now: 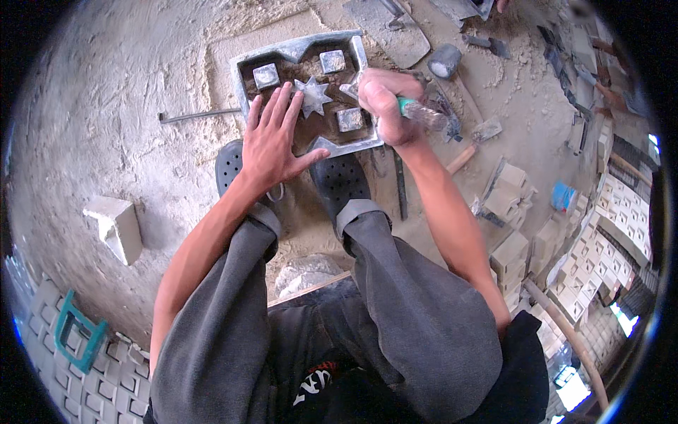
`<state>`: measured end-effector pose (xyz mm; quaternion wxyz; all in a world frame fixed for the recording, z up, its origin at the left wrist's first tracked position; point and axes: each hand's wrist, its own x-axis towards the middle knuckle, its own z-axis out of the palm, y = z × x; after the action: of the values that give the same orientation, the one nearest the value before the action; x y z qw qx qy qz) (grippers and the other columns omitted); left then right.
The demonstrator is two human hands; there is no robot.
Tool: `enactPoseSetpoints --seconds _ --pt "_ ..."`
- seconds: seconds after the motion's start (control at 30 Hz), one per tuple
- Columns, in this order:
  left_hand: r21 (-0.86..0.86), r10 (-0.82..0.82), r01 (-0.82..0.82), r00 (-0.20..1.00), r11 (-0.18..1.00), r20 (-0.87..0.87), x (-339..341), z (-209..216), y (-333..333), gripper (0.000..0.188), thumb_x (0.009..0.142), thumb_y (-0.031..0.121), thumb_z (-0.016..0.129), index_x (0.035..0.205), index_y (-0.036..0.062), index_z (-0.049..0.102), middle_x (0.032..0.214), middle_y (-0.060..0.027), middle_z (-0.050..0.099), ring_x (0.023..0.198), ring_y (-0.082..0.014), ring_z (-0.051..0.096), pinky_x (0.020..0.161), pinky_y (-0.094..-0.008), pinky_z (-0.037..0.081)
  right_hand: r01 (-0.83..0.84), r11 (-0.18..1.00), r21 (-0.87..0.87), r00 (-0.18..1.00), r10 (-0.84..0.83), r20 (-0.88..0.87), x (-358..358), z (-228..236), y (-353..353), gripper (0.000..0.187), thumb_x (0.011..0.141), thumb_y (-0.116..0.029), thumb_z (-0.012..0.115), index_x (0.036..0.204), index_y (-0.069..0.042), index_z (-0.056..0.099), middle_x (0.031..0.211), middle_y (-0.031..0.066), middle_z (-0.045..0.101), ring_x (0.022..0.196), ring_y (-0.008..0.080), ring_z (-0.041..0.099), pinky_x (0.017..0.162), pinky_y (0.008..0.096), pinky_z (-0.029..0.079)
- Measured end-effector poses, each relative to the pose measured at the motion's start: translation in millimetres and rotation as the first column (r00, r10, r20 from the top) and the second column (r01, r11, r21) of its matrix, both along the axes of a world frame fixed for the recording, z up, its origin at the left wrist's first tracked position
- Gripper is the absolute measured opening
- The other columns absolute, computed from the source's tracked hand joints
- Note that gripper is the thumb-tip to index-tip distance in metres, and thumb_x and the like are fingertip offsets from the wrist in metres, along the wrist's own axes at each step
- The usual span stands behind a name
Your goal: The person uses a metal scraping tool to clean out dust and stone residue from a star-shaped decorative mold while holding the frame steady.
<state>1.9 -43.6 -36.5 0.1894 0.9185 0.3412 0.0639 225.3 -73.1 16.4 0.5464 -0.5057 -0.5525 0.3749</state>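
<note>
A grey metal mould point(242, 83) with notched sides lies on the ground in front of my feet. Inside it sit a star-shaped block point(313, 97) and several square blocks point(332, 61), with brown sandy material between them. My left hand point(272, 134) is spread flat over the near left part of the mould, its fingertips close to the star and nothing in its grasp. At the mould's right edge, my right hand point(390, 102) is closed round a brush point(424, 114) with a green band; its bristles point right and look blurred. A pale tip shows on the fist's left side, partly hidden.
To the right lie a mallet point(445, 61), a hammer point(486, 129) and a shovel blade point(402, 39). A thin metal rod point(201, 115) rests left of the mould. Pale cast blocks point(508, 189) stand at right, another block point(116, 227) at left. A green frame point(79, 332) lies lower left.
</note>
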Motion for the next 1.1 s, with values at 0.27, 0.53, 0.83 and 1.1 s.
enactPoseSetpoints --seconds 0.27,0.53,0.83,1.1 --pt "0.010 0.001 -0.001 1.000 1.000 0.014 -4 -4 2 0.106 0.075 0.076 0.055 0.147 0.0012 0.032 0.154 -0.0177 0.029 0.143 -0.0292 0.026 0.119 -0.0455 0.011 0.039 0.976 -0.215 0.976 -0.084 -0.202 -5 -14 11 0.034 0.088 -0.017 0.052 0.059 -0.002 0.043 0.057 -0.0032 0.040 0.052 0.0062 0.034 0.047 0.0270 0.028" --pt "0.005 0.002 -0.002 1.000 1.000 0.030 1 -3 1 0.106 0.074 0.076 0.056 0.146 0.0021 0.033 0.153 -0.0178 0.030 0.143 -0.0301 0.027 0.119 -0.0457 0.011 0.035 0.997 -0.067 0.998 -0.032 0.058 -7 -41 0 0.032 0.088 -0.018 0.053 0.063 0.003 0.051 0.056 0.0037 0.043 0.050 0.0116 0.041 0.047 0.0310 0.034" --pt "-0.012 0.006 -0.006 1.000 1.000 0.004 -3 -4 0 0.107 0.073 0.073 0.060 0.147 0.0032 0.030 0.154 -0.0172 0.028 0.144 -0.0300 0.025 0.119 -0.0470 0.011 0.207 0.972 -0.108 0.886 -0.233 -0.401 -24 -16 7 0.040 0.091 -0.017 0.047 0.054 -0.006 0.036 0.053 -0.0021 0.036 0.048 0.0071 0.030 0.045 0.0286 0.023" --pt "-0.003 0.010 -0.010 1.000 1.000 -0.001 -3 -2 -1 0.104 0.075 0.075 0.057 0.146 0.0025 0.033 0.154 -0.0170 0.029 0.143 -0.0292 0.027 0.119 -0.0456 0.011 0.095 0.947 -0.308 0.918 -0.203 -0.340 -6 -25 22 0.044 0.093 -0.017 0.046 0.053 -0.009 0.031 0.052 -0.0011 0.032 0.045 0.0090 0.027 0.044 0.0288 0.023"
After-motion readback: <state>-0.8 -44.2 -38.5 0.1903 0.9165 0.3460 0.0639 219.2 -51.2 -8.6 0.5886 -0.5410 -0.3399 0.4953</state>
